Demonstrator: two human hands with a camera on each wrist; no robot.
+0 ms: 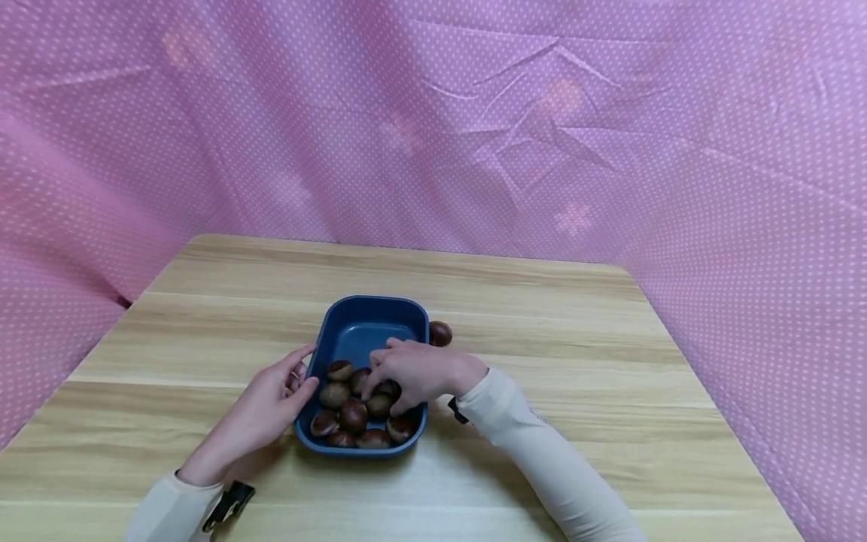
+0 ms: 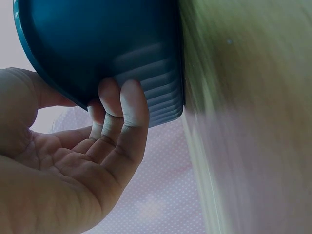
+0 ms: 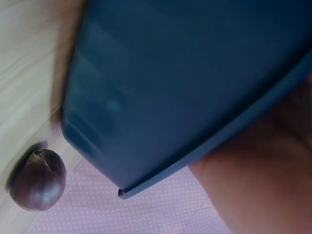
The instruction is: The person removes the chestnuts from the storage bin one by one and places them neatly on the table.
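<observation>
A deep blue rectangular container [image 1: 362, 299] with rounded corners stands on the table, several brown chestnuts [image 1: 335, 395] gathered in its near half. My left hand [image 1: 267, 403] holds its left side, thumb at the rim and bent fingertips [image 2: 132, 97] against the ribbed outer wall. Over the right rim reaches my right hand [image 1: 420, 373], its curled fingers and thumb around a dark chestnut [image 1: 389, 388] among the others. The right wrist view shows only part of this hand [image 3: 258, 180]; the container wall hides its fingers. One loose chestnut [image 3: 39, 180] lies on the table outside, by the container's right wall.
The light wood-grain table [image 1: 555, 331] extends on all sides of the container. Pink dotted cloth [image 1: 474, 135] hangs behind the table and along both sides. Each wrist wears a black strap buckle [image 1: 230, 506] over or near a pale sleeve [image 1: 535, 444].
</observation>
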